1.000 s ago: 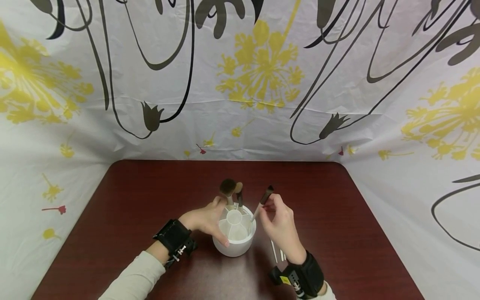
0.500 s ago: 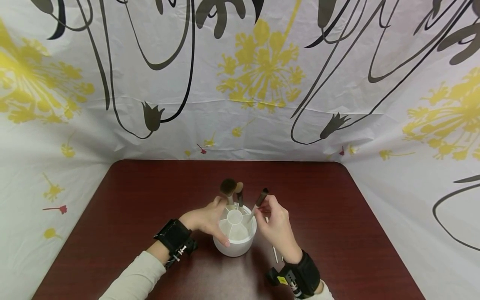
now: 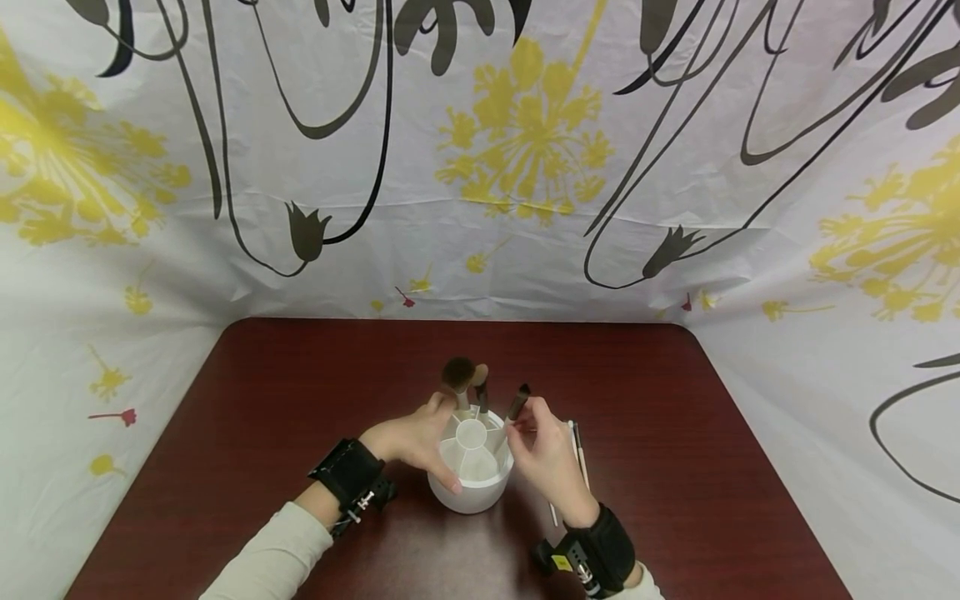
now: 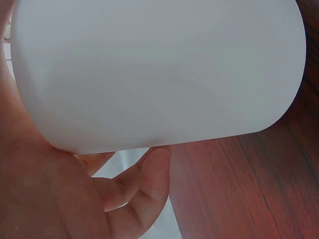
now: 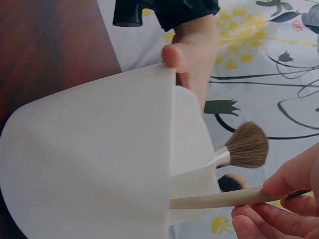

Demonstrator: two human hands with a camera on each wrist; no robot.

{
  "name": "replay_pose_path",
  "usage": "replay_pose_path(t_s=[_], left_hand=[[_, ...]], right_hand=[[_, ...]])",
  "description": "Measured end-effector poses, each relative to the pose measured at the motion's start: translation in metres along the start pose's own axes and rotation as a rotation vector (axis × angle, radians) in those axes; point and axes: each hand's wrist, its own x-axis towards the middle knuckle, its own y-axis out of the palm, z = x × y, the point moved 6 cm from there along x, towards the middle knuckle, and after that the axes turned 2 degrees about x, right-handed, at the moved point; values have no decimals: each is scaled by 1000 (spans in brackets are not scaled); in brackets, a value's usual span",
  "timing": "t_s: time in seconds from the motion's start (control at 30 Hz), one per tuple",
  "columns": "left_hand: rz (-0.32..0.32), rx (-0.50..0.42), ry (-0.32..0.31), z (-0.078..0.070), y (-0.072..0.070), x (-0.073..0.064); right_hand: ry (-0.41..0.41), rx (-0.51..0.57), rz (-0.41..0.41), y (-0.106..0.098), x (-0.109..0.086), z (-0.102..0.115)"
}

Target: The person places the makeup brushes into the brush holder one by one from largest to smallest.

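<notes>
A white round brush holder [image 3: 467, 498] with divided compartments stands upright on the table. My left hand [image 3: 411, 439] grips its left side, thumb at the near rim. My right hand [image 3: 553, 460] pinches a makeup brush [image 3: 518, 403], dark bristles up. In the right wrist view, the pale handle [image 5: 214, 200] of this brush reaches down inside the holder's rim; its lower end is hidden. At the back of the holder stand a large fluffy brush [image 3: 458, 373] and a smaller brush [image 3: 482, 385]. The left wrist view is mostly filled by the holder's smooth wall [image 4: 159, 74].
Slim brushes [image 3: 582, 458] lie on the dark red table [image 3: 337, 367] beside and partly behind my right hand. A white cloth with printed flowers [image 3: 480, 283] hangs behind the table and at both sides.
My right hand has moved left and slightly nearer with its makeup brush, whose handle has gone lower into the holder. The slim brushes on the right have come into sight. My left hand stays put.
</notes>
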Motion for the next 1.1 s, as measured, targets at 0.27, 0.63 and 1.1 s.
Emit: replay_pose_path(t_s=[0.27, 0.63, 1.1], left_hand=[[-3, -1, -11, 0, 0, 0], [-11, -4, -16, 2, 1, 1], [-8, 10, -27, 2, 0, 1]], right_hand=[[29, -20, 27, 6, -5, -7], [40, -31, 28, 10, -10, -11], [64, -79, 47, 12, -13, -13]])
